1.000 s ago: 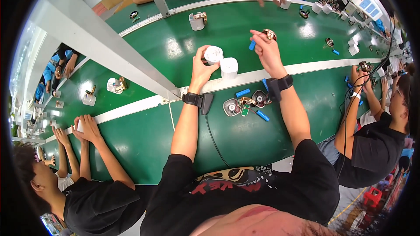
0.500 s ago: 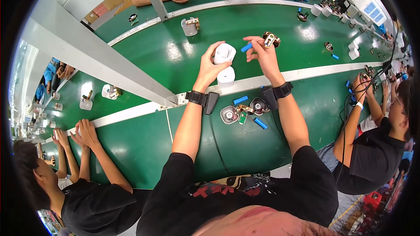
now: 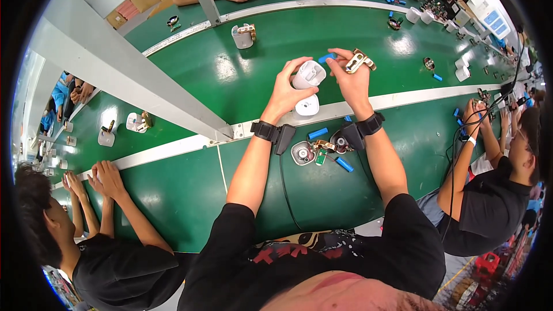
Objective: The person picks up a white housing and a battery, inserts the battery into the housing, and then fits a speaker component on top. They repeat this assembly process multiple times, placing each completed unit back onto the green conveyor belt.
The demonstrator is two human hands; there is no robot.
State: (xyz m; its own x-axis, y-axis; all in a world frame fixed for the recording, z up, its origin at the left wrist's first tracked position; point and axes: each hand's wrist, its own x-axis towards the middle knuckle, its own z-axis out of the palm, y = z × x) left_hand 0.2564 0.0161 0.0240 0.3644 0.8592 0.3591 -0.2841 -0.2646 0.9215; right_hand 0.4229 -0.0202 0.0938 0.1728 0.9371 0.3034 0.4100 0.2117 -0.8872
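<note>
My left hand (image 3: 286, 91) is closed around a white plastic housing (image 3: 302, 82), its hollow opening tilted up and showing inner ribs. Just below it, a second white housing (image 3: 307, 106) stands by the metal rail. Between the fingers of my right hand (image 3: 352, 83) is a blue cylindrical battery (image 3: 327, 58), right beside the housing's opening. A gold-coloured part (image 3: 359, 62) with a slotted frame rests at the same hand, seemingly wired to the battery. Black straps with dark modules sit on both wrists.
In front of me lie loose blue batteries (image 3: 344, 164), a round speaker-like part (image 3: 302, 153) and a small green circuit board (image 3: 321, 157). Another housing (image 3: 243, 37) stands ahead left. A grey metal post (image 3: 132, 75) crosses the left side. Co-workers sit on both sides and opposite.
The held housing has moved right and tipped to show its opening. The battery has come closer to it. Across the table, a co-worker's hand now touches a white housing.
</note>
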